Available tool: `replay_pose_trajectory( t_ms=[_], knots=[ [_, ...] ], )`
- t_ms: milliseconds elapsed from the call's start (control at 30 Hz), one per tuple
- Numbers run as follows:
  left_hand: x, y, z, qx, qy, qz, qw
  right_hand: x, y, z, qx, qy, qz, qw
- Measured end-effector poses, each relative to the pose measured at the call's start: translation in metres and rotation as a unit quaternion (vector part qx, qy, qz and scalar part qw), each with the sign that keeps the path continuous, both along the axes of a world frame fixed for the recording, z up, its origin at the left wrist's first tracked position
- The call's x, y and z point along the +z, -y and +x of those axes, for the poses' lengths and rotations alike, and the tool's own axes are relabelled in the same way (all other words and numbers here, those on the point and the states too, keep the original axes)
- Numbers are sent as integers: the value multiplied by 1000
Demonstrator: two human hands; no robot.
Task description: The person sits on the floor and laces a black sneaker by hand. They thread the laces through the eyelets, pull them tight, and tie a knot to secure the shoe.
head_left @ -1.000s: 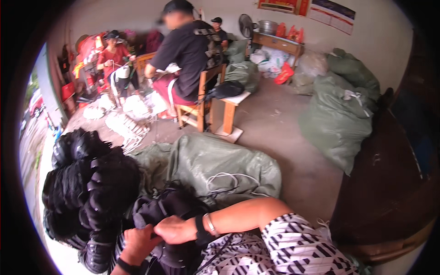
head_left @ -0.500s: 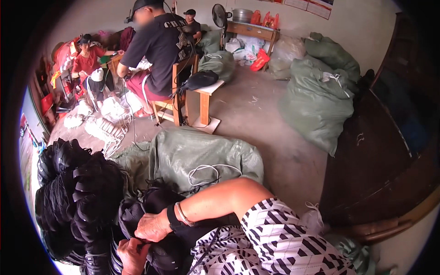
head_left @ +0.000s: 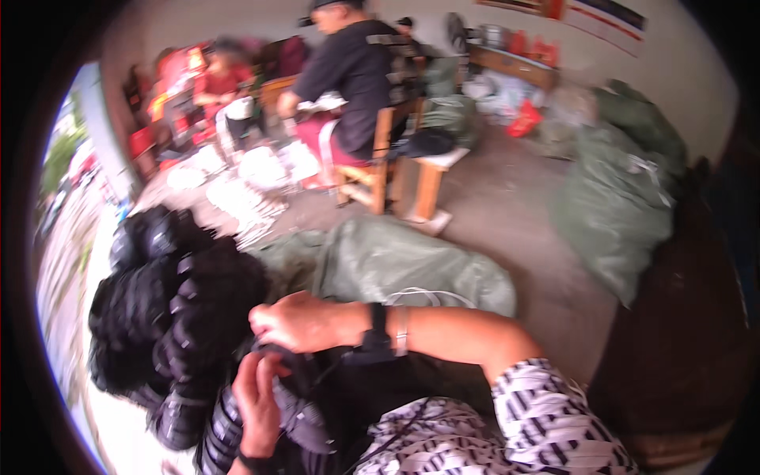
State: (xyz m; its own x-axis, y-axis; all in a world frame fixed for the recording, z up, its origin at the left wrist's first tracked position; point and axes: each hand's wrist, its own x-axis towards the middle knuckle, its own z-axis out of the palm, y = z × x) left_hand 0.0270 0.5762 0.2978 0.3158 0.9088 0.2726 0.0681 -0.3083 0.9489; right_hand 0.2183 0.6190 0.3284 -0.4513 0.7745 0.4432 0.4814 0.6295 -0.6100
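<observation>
Over the lap, a dark cloth piece (head_left: 305, 416) is being worked two-handed, apparently at its top edge. That edge seems pinched by the right hand (head_left: 297, 323), fingers curled in tight. Left hand's (head_left: 259, 400) fingers are half bent beside it (blurred, grip can't be told). Steadying is called for next, I'd judge. Black bundles (head_left: 218, 297) are piled left; a green sack (head_left: 404, 253) is laid beyond.

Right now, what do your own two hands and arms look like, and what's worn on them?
No gloves. The right hand has a wide black wristband, then a thin silver-coloured bangle; that arm's white fabric sleeve with black geometric patches ends near the elbow. The left hand has a dark wristband.
</observation>
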Motion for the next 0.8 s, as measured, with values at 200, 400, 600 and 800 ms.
replay_pose_trajectory(
  t_ms=[200,400,600,800],
  knots=[
    [-11,3,5,32,147,-64,987,3,2,-15,6,-69,-72,995],
    [-10,3,6,67,208,-84,972,-6,5,-32,-6,-172,-329,928],
    [-13,6,10,53,204,-87,974,-16,9,-36,129,-351,-450,811],
    [-14,1,14,75,195,-98,973,-24,9,-30,138,-386,-464,785]
  ],
)
